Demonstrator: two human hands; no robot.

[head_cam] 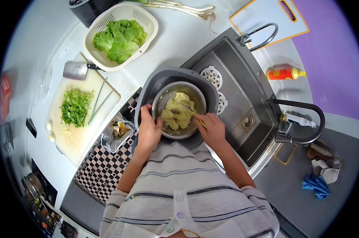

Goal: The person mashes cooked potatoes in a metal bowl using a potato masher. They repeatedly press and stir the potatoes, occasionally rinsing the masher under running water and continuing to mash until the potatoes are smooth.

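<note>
A round stainless steel bowl (201,95) sits inside a larger grey plastic basin (175,74) right before me. Pale yellow mash, perhaps potato, (178,114) lies lumped in the bowl. My left hand (149,126) grips the bowl's left rim, with the thumb at the inner side. In my right hand (211,128) is a utensil with a green handle (202,123). Its metal end reaches into the mash, which hides the tip, so I cannot tell exactly what kind it is.
Left lies a cutting board (75,151) with chopped greens (75,108) and a cleaver (75,70). Behind it stands a white colander (151,23) of lettuce (121,38). To the right are a sink (242,89), a black faucet (304,104) and a red-and-yellow bottle (283,74).
</note>
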